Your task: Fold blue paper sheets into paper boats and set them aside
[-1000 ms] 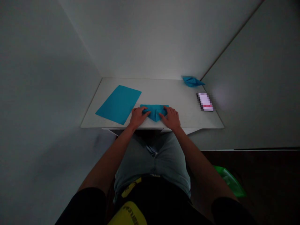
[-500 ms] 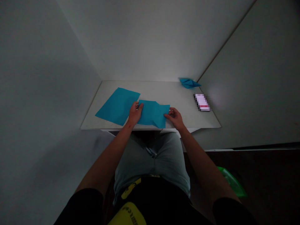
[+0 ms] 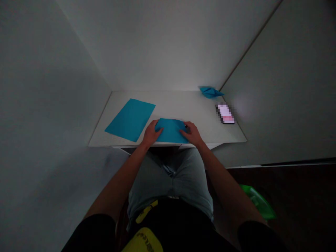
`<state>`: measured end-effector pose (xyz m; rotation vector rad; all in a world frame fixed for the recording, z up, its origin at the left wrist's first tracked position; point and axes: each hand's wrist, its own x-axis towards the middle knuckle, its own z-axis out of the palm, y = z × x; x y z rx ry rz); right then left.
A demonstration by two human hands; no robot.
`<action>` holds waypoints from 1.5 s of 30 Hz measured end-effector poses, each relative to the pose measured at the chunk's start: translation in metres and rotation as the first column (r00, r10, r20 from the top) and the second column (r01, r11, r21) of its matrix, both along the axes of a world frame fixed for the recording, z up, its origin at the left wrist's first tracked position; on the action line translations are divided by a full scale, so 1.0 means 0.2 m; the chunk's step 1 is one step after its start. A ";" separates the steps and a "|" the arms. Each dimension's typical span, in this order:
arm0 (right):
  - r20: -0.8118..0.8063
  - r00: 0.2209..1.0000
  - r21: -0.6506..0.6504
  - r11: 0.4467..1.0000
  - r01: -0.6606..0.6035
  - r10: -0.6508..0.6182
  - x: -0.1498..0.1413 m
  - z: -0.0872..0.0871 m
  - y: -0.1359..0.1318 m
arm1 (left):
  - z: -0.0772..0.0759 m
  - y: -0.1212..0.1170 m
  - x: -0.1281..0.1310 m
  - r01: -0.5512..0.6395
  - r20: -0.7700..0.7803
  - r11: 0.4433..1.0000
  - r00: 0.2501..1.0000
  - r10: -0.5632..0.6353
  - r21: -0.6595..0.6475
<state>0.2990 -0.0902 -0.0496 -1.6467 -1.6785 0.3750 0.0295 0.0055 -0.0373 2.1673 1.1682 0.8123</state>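
A folded piece of blue paper (image 3: 170, 131) lies near the table's front edge, and its lower edge sits close to that edge. My left hand (image 3: 151, 134) holds its left side, with the fingers on the paper. My right hand (image 3: 191, 133) grips its right end, and the fingertips partly hide that corner. A flat sheet of the same blue paper (image 3: 130, 120) lies to the left, just beyond my left hand and not touching it. A small folded blue paper boat (image 3: 210, 92) stands at the far right corner.
The white table (image 3: 168, 101) stands against pale walls in a corner. A pixelated phone (image 3: 225, 113) lies on the right side with its screen lit. A green plastic bag (image 3: 258, 202) lies on the dark floor at the lower right.
The blue paper has gone from a wider, opened shape to a lower, flatter fold. My hands have come closer together on it, and my right hand now rests on top of its right end.
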 end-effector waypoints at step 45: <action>-0.039 0.841 -0.444 0.745 -0.498 0.539 0.02 0.21 0.10 | 0.11 0.07 -0.08 0.581 -0.375 0.765 0.668 -0.643 -0.277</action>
